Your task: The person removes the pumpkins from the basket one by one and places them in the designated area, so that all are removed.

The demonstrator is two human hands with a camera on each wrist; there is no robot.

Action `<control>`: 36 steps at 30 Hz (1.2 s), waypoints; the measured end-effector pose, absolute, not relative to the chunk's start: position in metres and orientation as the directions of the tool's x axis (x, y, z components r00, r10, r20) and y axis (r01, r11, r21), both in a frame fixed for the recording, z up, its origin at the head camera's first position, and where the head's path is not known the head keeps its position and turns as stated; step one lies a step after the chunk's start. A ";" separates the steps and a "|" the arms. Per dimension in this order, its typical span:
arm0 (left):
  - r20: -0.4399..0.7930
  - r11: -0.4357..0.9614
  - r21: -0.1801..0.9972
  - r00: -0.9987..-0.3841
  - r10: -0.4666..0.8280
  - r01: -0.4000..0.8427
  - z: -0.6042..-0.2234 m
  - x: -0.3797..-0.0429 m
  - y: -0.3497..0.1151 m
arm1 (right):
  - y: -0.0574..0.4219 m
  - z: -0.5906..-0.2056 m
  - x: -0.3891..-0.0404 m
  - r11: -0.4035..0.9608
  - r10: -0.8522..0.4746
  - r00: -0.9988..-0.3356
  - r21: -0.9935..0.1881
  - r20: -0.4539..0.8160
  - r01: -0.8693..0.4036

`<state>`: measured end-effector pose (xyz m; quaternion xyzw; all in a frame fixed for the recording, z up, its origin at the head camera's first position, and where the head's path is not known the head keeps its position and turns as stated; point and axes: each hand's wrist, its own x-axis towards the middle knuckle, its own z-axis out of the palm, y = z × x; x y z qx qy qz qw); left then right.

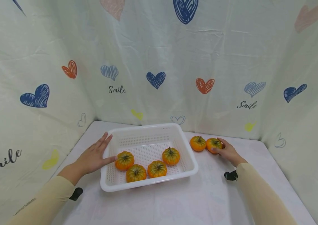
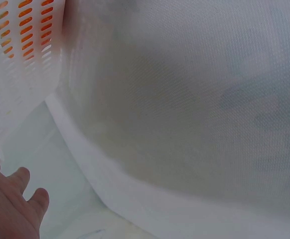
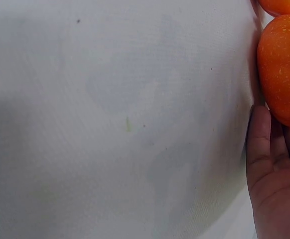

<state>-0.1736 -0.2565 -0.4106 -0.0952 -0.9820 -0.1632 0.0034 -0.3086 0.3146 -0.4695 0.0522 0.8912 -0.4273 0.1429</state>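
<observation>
A white plastic basket (image 1: 149, 184) with slotted walls holds several small orange-and-green pumpkins (image 1: 136, 173). My left hand (image 1: 92, 157) rests at the basket's left rim, its fingers spread and the thumb reaching over the edge toward the leftmost pumpkin (image 1: 124, 160). In the left wrist view, fingers (image 2: 19, 180) appear beside the slotted basket wall (image 2: 23, 74). Outside the basket, to its right, two more pumpkins sit side by side. My right hand (image 1: 229, 153) holds the farther right pumpkin (image 1: 213, 145) between thumb and fingers. The other pumpkin (image 1: 197, 143) stands between it and the basket.
A white cloth covers the table (image 1: 204, 197). Behind it and along both sides hangs a pale curtain (image 1: 176, 53) printed with hearts and the word Smile. Dark wrist-worn pieces (image 1: 76, 194) show below both sleeves.
</observation>
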 end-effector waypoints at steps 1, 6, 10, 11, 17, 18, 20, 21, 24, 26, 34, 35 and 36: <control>0.037 0.928 0.323 -0.982 0.185 0.187 -0.411 -0.174 -0.257 | 0.315 -0.470 -0.309 0.635 -0.030 -0.954 -0.743 -0.298 0.212; 0.033 0.927 0.329 -0.983 0.183 0.183 -0.411 -0.174 -0.257 | 0.313 -0.470 -0.309 0.666 -0.015 -0.955 -0.715 -0.297 0.212; 0.038 0.926 0.326 -0.981 0.188 0.190 -0.411 -0.175 -0.256 | 0.312 -0.467 -0.306 0.676 -0.006 -0.954 -0.704 -0.300 0.217; 0.039 0.926 0.325 -0.981 0.190 0.193 -0.411 -0.175 -0.256 | 0.312 -0.467 -0.305 0.675 -0.006 -0.954 -0.705 -0.300 0.218; 0.045 0.925 0.323 -0.980 0.194 0.198 -0.413 -0.175 -0.258 | 0.315 -0.465 -0.302 0.664 -0.022 -0.956 -0.719 -0.294 0.206; 0.047 0.925 0.324 -0.980 0.193 0.198 -0.414 -0.175 -0.258 | 0.316 -0.464 -0.301 0.660 -0.028 -0.956 -0.723 -0.293 0.202; 0.047 0.925 0.326 -0.980 0.192 0.197 -0.414 -0.175 -0.258 | 0.318 -0.463 -0.299 0.659 -0.040 -0.956 -0.726 -0.291 0.194; 0.047 0.924 0.327 -0.980 0.193 0.198 -0.414 -0.175 -0.259 | 0.320 -0.463 -0.299 0.660 -0.045 -0.956 -0.728 -0.290 0.189; 0.042 0.924 0.330 -0.980 0.193 0.196 -0.415 -0.175 -0.259 | 0.326 -0.457 -0.297 0.668 -0.058 -0.957 -0.724 -0.283 0.174; 0.038 0.924 0.330 -0.981 0.192 0.193 -0.416 -0.175 -0.259 | 0.330 -0.449 -0.296 0.677 -0.069 -0.961 -0.720 -0.269 0.153; 0.039 0.923 0.331 -0.980 0.195 0.196 -0.417 -0.176 -0.261 | 0.330 -0.397 -0.301 0.688 -0.120 -0.980 -0.725 -0.156 0.031; 0.037 0.924 0.329 -0.980 0.194 0.195 -0.417 -0.176 -0.261 | 0.327 -0.389 -0.301 0.691 -0.126 -0.981 -0.722 -0.144 0.017; 0.038 0.924 0.330 -0.980 0.194 0.196 -0.417 -0.176 -0.261 | 0.323 -0.382 -0.302 0.694 -0.137 -0.982 -0.720 -0.130 -0.001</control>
